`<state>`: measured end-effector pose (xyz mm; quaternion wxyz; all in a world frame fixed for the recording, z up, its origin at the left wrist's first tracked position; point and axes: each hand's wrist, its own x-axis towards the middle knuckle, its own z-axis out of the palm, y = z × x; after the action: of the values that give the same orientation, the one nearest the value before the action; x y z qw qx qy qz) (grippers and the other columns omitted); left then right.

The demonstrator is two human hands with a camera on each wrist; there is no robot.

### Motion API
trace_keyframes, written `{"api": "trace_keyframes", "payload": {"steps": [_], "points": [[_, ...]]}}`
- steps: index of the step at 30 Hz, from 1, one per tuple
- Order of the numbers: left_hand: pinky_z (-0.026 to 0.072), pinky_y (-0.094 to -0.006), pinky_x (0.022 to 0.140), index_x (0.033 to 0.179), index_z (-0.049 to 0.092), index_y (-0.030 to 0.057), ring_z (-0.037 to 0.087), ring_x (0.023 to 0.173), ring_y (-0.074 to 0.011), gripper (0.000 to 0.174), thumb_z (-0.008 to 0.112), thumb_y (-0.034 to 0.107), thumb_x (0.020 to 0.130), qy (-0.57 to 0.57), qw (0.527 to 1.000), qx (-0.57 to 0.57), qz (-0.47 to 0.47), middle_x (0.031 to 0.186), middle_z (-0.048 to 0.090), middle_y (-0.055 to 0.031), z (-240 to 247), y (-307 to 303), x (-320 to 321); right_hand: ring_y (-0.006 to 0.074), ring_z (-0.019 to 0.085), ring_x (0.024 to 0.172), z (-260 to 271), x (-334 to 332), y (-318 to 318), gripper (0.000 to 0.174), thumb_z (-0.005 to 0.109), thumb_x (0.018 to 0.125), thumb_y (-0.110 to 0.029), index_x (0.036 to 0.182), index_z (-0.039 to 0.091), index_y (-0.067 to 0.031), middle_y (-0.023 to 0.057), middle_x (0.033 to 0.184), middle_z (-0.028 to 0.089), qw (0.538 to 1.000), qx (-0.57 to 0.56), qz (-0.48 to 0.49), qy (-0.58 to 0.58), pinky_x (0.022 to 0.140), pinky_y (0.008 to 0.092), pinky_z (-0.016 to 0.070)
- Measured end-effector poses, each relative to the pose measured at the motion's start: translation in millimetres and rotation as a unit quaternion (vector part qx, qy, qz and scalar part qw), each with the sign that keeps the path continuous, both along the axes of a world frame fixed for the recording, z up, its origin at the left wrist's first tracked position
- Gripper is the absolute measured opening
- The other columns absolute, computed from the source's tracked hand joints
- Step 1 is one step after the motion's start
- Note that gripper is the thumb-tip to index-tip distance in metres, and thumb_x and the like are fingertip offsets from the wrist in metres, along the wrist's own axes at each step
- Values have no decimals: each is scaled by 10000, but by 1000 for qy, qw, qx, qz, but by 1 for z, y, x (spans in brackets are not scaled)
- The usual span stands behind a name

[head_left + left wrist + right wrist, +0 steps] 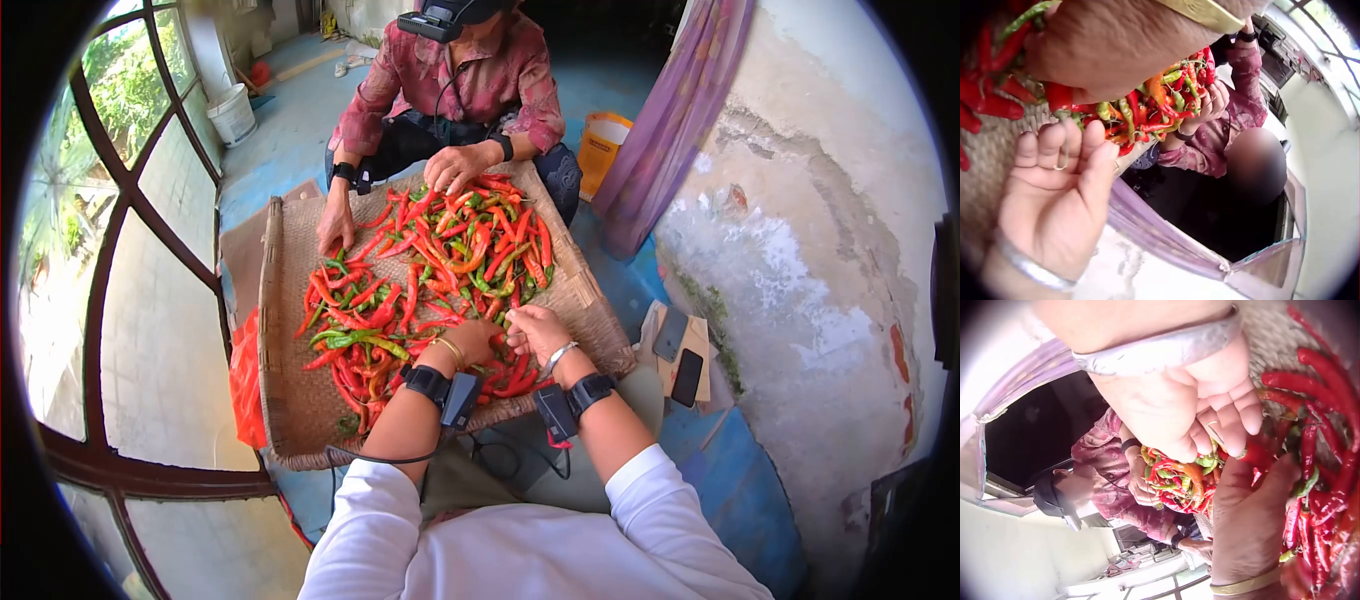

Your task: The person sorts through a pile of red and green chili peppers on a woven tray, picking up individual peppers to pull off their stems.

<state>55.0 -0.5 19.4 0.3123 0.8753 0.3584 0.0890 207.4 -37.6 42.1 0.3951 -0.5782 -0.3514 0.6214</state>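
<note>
Chilies (480, 245) are lying heaped on a coarse woven tray (578, 292) in the head view, slim, curved, glossy red and green, with the left hand (468, 342) and right hand (538, 332) working close together over the near side. In the left wrist view, the right hand's curled fingers are pinching a thin, wiry stem (1065, 153). In the right wrist view, the left hand is gripping one red chili (1257, 451), probably light, slick and easily bruised, its thick end seemingly offering the surest hold.
</note>
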Motion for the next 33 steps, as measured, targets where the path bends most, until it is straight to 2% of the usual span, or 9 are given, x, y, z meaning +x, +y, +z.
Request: {"api": "trace_keyframes", "payload": {"steps": [9, 16, 19, 21, 23, 26, 29, 32, 33], "points": [[440, -375, 631, 753, 579, 42, 558, 692, -311, 244, 580, 273, 674, -13, 995, 48, 86, 713, 576, -160, 8, -1, 2, 56, 482, 537, -10, -3, 2, 159, 556, 752, -141, 862, 544, -27, 12, 665, 536, 979, 174, 94, -55, 466, 172, 387], [396, -284, 476, 732, 567, 18, 504, 492, -142, 175, 629, 173, 680, -79, 992, 55, 77, 523, 504, -100, 39, 2, -5, 75, 431, 409, 3, 6, 1, 176, 531, 769, -215, 748, 539, -40, 11, 545, 499, 988, 101, -60, 102, 368, 202, 354], [425, -325, 548, 797, 600, 61, 551, 578, -237, 223, 637, 230, 656, -133, 980, 6, 148, 618, 549, -131, 36, 8, -25, 78, 428, 405, 6, 9, 1, 185, 538, 771, -234, 745, 534, -50, 12, 549, 502, 981, 82, -107, 138, 360, 202, 354], [417, -256, 472, 800, 566, -9, 535, 527, -127, 260, 594, 242, 738, -303, 916, -83, 251, 550, 527, -38, 31, 13, -41, 78, 431, 408, 3, 9, 1, 198, 548, 767, -241, 753, 532, -45, 11, 552, 505, 988, 69, -105, 88, 359, 198, 352], [417, -214, 438, 805, 536, -6, 525, 510, -102, 284, 531, 277, 790, -629, 658, -215, 355, 563, 511, -4, 27, 21, -58, 78, 436, 413, 4, 9, 0, 194, 548, 767, -235, 761, 533, -42, 10, 553, 505, 992, 53, -83, 79, 358, 197, 353], [419, -199, 417, 809, 511, 9, 519, 499, -98, 260, 484, 268, 817, -568, 641, -269, 441, 559, 491, -6, 18, 14, -57, 76, 446, 420, 3, 6, 0, 188, 547, 764, -226, 777, 536, -39, 8, 554, 506, 997, 33, -57, 51, 358, 197, 356], [448, -266, 469, 874, 562, 42, 567, 572, -150, 206, 499, 218, 787, -253, 893, -223, 296, 729, 577, -54, 9, 6, -41, 72, 452, 423, -1, 4, 3, 185, 544, 759, -224, 788, 539, -41, 6, 557, 509, 999, 28, -38, 9, 361, 201, 361], [463, -338, 605, 910, 585, 130, 583, 717, -226, 198, 536, 158, 720, 62, 996, 48, 50, 857, 596, -68, -6, 4, -28, 68, 454, 432, -4, 3, 1, 169, 532, 767, -215, 788, 538, -47, 3, 563, 512, 998, 22, -8, -50, 368, 199, 362], [463, -338, 605, 910, 585, 130, 583, 717, -226, 198, 536, 158, 720, 62, 996, 50, 49, 857, 596, -68, -8, 2, -25, 66, 455, 439, -3, 2, 1, 155, 522, 776, -206, 784, 535, -52, 2, 567, 511, 996, 19, 9, -83, 374, 195, 361]]}}
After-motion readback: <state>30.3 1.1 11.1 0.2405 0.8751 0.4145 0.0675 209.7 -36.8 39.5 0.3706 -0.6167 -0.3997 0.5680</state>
